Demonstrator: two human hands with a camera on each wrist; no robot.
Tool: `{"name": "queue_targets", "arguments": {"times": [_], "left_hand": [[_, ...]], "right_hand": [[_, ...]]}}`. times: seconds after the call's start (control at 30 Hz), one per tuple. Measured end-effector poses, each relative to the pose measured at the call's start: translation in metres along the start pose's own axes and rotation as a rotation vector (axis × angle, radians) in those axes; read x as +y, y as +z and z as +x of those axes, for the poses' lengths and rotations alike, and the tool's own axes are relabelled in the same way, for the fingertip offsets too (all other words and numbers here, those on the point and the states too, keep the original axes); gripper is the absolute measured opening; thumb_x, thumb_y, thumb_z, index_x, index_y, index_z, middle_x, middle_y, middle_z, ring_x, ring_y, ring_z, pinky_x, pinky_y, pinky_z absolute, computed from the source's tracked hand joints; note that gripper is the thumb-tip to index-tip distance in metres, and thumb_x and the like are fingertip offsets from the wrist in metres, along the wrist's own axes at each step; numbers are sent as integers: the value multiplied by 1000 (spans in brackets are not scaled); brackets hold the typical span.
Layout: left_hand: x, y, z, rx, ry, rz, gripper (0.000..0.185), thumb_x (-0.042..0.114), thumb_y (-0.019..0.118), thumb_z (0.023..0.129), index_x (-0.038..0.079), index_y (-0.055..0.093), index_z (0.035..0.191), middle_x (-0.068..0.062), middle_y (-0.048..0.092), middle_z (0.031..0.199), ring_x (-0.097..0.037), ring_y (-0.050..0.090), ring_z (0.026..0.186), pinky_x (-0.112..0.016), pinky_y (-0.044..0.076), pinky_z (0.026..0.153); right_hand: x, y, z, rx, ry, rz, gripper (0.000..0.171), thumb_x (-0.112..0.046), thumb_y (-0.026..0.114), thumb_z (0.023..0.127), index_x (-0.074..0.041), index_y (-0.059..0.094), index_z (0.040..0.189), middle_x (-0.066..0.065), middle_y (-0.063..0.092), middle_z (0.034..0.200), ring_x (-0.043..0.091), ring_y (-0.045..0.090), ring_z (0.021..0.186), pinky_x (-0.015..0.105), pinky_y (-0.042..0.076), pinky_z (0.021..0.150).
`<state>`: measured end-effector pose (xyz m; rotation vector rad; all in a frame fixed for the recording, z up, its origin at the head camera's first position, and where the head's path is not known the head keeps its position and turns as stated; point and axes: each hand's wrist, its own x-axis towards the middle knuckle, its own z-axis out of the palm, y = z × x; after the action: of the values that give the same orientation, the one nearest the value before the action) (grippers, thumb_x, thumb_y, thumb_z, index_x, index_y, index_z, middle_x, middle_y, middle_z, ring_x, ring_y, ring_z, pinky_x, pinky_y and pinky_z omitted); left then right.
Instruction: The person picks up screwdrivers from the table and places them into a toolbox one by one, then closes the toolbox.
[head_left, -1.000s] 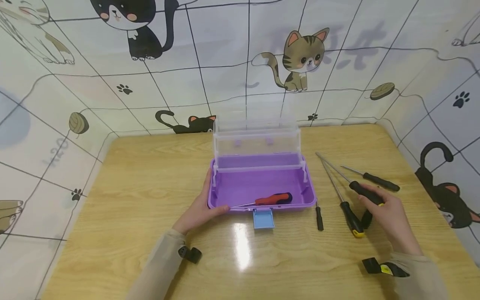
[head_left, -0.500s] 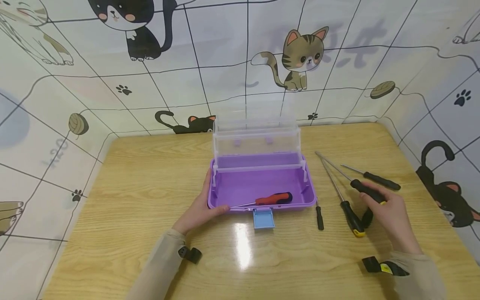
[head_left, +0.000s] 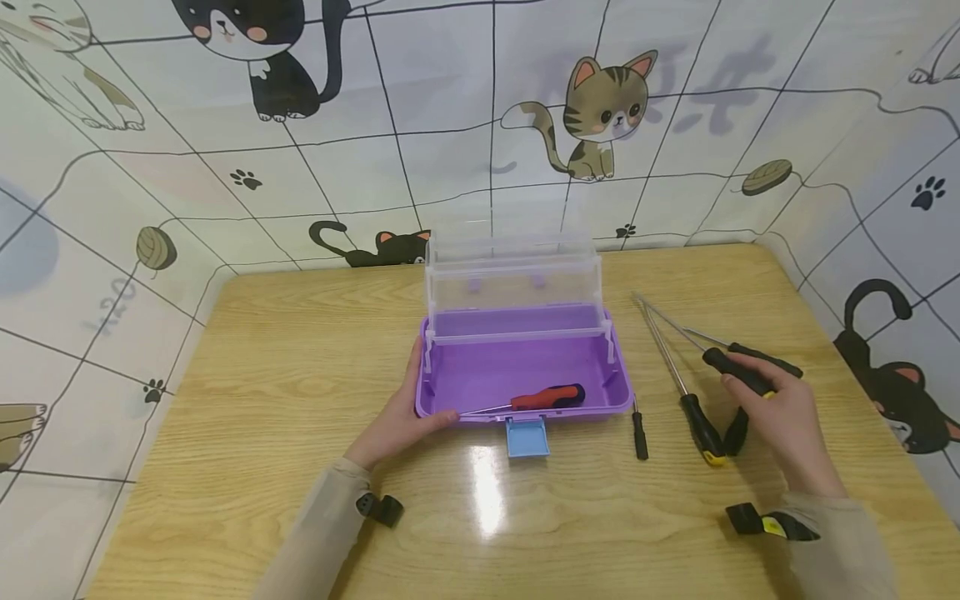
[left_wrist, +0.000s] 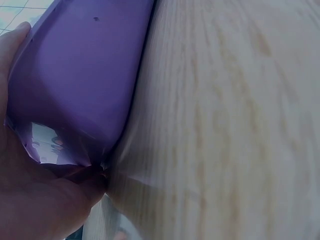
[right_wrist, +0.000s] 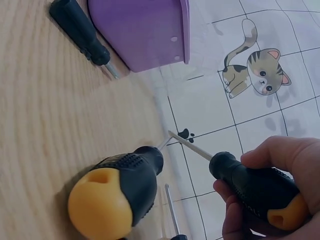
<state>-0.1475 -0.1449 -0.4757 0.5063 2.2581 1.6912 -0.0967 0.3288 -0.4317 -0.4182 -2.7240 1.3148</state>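
A purple toolbox (head_left: 517, 367) stands with its clear lid (head_left: 513, 292) raised and a red-and-black screwdriver (head_left: 543, 398) lying inside. My left hand (head_left: 397, 421) grips its left end, thumb at the front rim; the left wrist view shows the fingers against the purple wall (left_wrist: 85, 65). In my right hand (head_left: 780, 417) is a black-and-yellow screwdriver (right_wrist: 255, 190), held by the handle, its shaft pointing away to the far left. Just left of that hand lies another black-and-yellow screwdriver (head_left: 701, 429). Behind the held handle is a thinner black screwdriver (head_left: 765, 358), partly covered.
A small black screwdriver (head_left: 639, 433) lies beside the toolbox's right front corner. From the box's front hangs a blue latch (head_left: 527, 438). Next to the right hand sits a dark object (head_left: 737, 432), its kind unclear. A cat-patterned wall covering (head_left: 450, 167) bounds the wooden table (head_left: 300, 358).
My right hand has shifted slightly away and right with its screwdriver, whose tip moved farther back. The black-and-yellow screwdriver on the table has shifted slightly. The left hand and toolbox stay put.
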Motion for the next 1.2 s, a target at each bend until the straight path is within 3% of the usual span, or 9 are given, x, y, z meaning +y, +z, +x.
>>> {"name": "queue_targets", "arguments": {"times": [0.1, 0.2, 0.47, 0.6, 0.73, 0.97, 1.2], "left_hand": [[-1, 0, 0, -3, 1, -2, 121, 17, 80, 80, 41, -15, 151, 3, -7, 160, -30, 14, 143, -48, 18, 112], [3, -1, 0, -7, -1, -16, 122, 13, 80, 79, 37, -16, 152, 1, -9, 160, -34, 16, 143, -48, 19, 112], [34, -1, -5, -18, -25, -27, 119, 9, 78, 81, 23, -16, 153, -12, -6, 160, -43, 20, 140, -50, 19, 111], [37, -1, -6, -16, -38, -10, 119, 8, 78, 81, 23, -16, 153, -11, -4, 160, -41, 22, 140, -48, 19, 112], [36, -1, -6, -18, -25, -13, 119, 9, 78, 81, 23, -16, 153, -11, -5, 160, -41, 20, 140, -50, 18, 112], [35, -1, -5, -20, -40, -16, 118, 10, 77, 82, 24, -16, 153, -11, -4, 160, -41, 21, 140, -48, 18, 112], [36, -1, -6, -21, -27, -23, 119, 8, 77, 81, 22, -16, 153, -11, -5, 160, -41, 21, 140, -48, 18, 112]], "right_hand": [[-1, 0, 3, 18, -11, -10, 48, -27, 60, 96, 0, 54, 136, 29, 46, 136, 6, 46, 85, 16, 38, 53], [-3, 0, 4, 29, -18, -18, 47, -26, 61, 96, 0, 55, 135, 29, 47, 135, 1, 45, 83, 14, 39, 55], [-6, -2, 4, 69, -34, -36, 47, -27, 62, 94, -3, 57, 135, 28, 51, 131, 6, 46, 89, 13, 40, 58], [-8, -5, 3, 97, -19, 1, 43, -28, 63, 94, -12, 60, 134, 12, 55, 126, 5, 46, 88, 14, 40, 59], [-12, -9, 3, 130, -22, 38, 40, -27, 64, 94, -18, 61, 133, -4, 56, 123, 4, 48, 97, 14, 39, 68], [-17, -12, 0, 120, -27, 39, 42, -26, 64, 94, -18, 60, 135, 0, 56, 128, 3, 47, 103, 14, 37, 70], [-22, -14, -3, 130, -46, 66, 41, -24, 65, 94, -17, 61, 134, -11, 55, 121, 4, 47, 100, 12, 38, 66]]}}
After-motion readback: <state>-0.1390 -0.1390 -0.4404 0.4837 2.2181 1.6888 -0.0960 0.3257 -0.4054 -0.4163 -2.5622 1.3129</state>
